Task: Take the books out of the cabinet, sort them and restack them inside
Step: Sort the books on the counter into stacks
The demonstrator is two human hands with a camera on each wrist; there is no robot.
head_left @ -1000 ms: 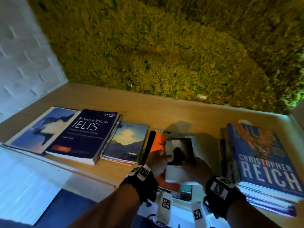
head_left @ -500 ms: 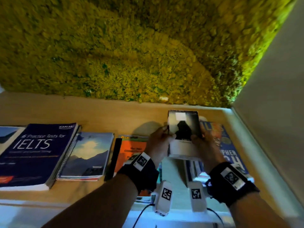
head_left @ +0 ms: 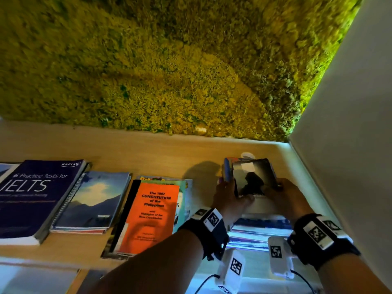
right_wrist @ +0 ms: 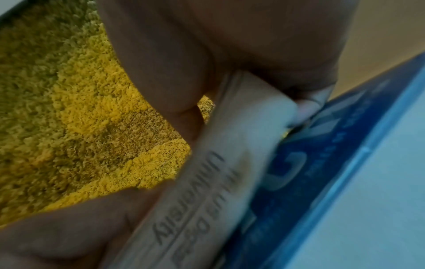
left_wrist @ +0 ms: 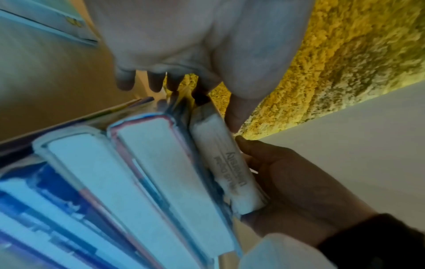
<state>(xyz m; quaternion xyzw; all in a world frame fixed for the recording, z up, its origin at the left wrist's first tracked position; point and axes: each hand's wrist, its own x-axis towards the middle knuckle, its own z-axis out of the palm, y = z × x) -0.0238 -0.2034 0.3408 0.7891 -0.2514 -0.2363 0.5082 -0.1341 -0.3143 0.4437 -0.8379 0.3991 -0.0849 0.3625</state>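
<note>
A small dark-covered book [head_left: 253, 179] with a white lower band is held by both hands on top of the stack of books [head_left: 261, 232] at the right end of the wooden shelf [head_left: 148, 153]. My left hand [head_left: 228, 198] grips its left edge, my right hand [head_left: 286, 196] its right edge. In the left wrist view the small book's page edge [left_wrist: 230, 167], stamped with "University", lies against the stack's top book [left_wrist: 156, 172]. In the right wrist view the same stamped edge [right_wrist: 207, 182] lies on a blue cover [right_wrist: 310, 163].
Left of the stack lie an orange Constitution booklet [head_left: 152, 213] on other thin books, a spiral-bound book with a mountain cover [head_left: 93, 200] and a dark blue IELTS book [head_left: 38, 194]. A mossy green back wall [head_left: 169, 71] and a white side wall [head_left: 350, 145] close the shelf.
Both hands have carried the small book to the right, from above the orange booklet to the top of the right-hand stack. The view has swung right with them.
</note>
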